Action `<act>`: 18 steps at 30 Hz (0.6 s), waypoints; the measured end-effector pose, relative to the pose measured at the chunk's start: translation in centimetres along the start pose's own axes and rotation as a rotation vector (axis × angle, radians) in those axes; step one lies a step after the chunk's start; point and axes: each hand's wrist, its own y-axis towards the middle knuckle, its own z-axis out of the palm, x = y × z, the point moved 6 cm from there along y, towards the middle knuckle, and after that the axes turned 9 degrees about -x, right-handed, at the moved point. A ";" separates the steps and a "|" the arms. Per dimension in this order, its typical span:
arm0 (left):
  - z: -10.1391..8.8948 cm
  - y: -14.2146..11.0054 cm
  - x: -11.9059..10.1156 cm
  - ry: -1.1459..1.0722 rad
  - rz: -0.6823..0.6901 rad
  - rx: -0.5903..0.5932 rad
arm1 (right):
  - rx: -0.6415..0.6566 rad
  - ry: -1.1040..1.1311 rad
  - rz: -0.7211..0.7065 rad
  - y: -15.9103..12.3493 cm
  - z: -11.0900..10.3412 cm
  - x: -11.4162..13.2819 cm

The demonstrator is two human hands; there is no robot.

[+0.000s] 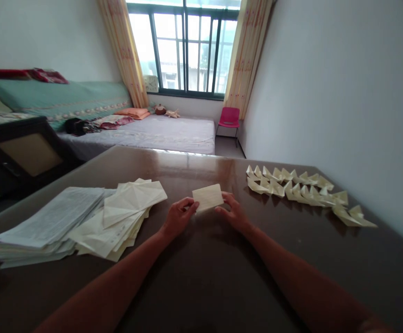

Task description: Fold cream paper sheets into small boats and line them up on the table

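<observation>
A small folded piece of cream paper [207, 197] is held up slightly tilted over the middle of the brown table. My left hand [180, 212] pinches its lower left corner between thumb and fingers. At the opposite side, my right hand [234, 212] has its fingers at the paper's right edge, partly behind it, with the thumb near the lower right corner. To the left of my hands lies a loose pile of creased cream sheets [132, 202]. Rows of folded paper boats [305, 192] stand on the right of the table.
A thick stack of printed sheets [52, 217] lies at the table's left, partly under the creased pile. Beyond the glossy table [187, 166] are a bed [180, 134], a pink chair [229, 118] and a window. A dark cabinet [28, 152] stands at left, a white wall at right.
</observation>
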 end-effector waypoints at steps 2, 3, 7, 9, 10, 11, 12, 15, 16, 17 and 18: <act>0.2 0.1 0.7 -0.094 -0.095 0.019 | 0.026 0.005 0.068 -0.1 0.6 -0.4; 0.3 0.1 1.2 -0.127 -0.133 0.023 | 0.036 0.018 0.108 -0.2 0.8 -0.8; 0.0 0.5 2.6 -0.072 -0.130 0.007 | 0.038 -0.027 0.204 0.0 0.9 -2.4; -0.2 0.6 2.2 0.109 0.048 0.012 | 0.031 -0.077 0.226 0.2 0.6 -3.2; -0.2 0.5 1.8 0.215 0.159 0.030 | 0.032 -0.089 0.235 0.2 0.5 -3.6; 0.0 0.3 1.4 0.307 0.266 0.064 | 0.040 -0.091 0.242 0.3 0.4 -3.9; 0.2 0.0 0.9 0.377 0.359 0.106 | 0.055 -0.089 0.248 0.3 0.5 -4.1; 1.2 -0.9 0.1 0.473 0.540 0.251 | 0.117 -0.096 0.264 0.3 0.7 -4.3; 1.5 -1.2 0.0 0.487 0.567 0.298 | 0.114 -0.117 0.255 0.3 0.5 -4.1; 1.7 -1.4 0.0 0.497 0.578 0.333 | 0.086 -0.158 0.228 0.4 0.2 -3.7; 1.9 -1.5 0.0 0.506 0.576 0.351 | 0.039 -0.217 0.177 0.6 -0.3 -3.0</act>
